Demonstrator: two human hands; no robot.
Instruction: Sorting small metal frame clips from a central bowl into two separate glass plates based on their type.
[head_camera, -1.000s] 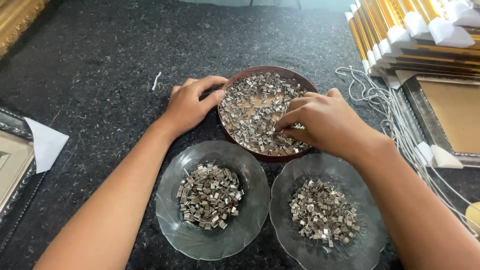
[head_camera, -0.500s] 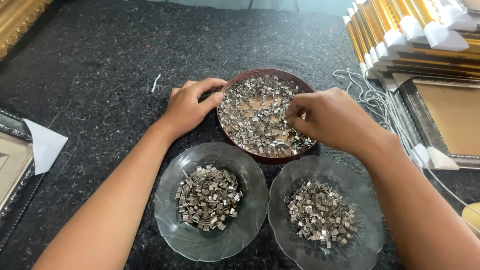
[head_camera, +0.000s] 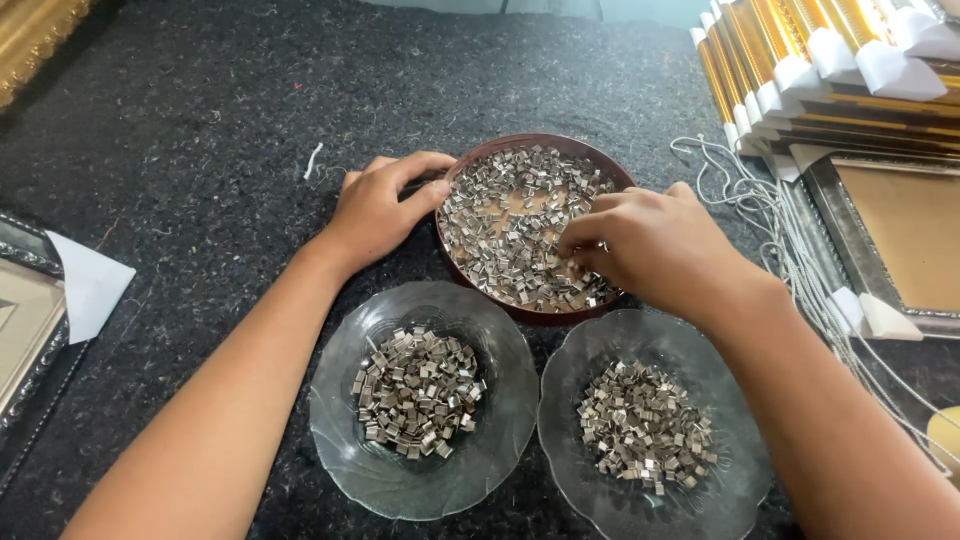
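A round dark-red bowl (head_camera: 470, 162) sits in the middle of the dark felt table, full of small silvery metal clips (head_camera: 510, 225). My left hand (head_camera: 378, 205) rests against the bowl's left rim, thumb touching the edge. Inside the bowl at its right side, my right hand (head_camera: 650, 245) has its fingertips pinched down among the clips; whether a clip is between them is hidden. Nearer to me stand two clear glass dishes, one on the left (head_camera: 340, 440) and one on the right (head_camera: 735, 440), each holding a small heap of the same clips.
Gold-edged picture frames (head_camera: 800, 70) with white corner guards are stacked at the back right. A silver frame (head_camera: 880, 230) and loose white cords (head_camera: 790, 250) lie to the right. Another frame with a white corner (head_camera: 60, 300) lies at the left edge.
My right hand has shifted within the bowl, fingers now reaching down and left into the clips. The left hand has stayed at the rim.
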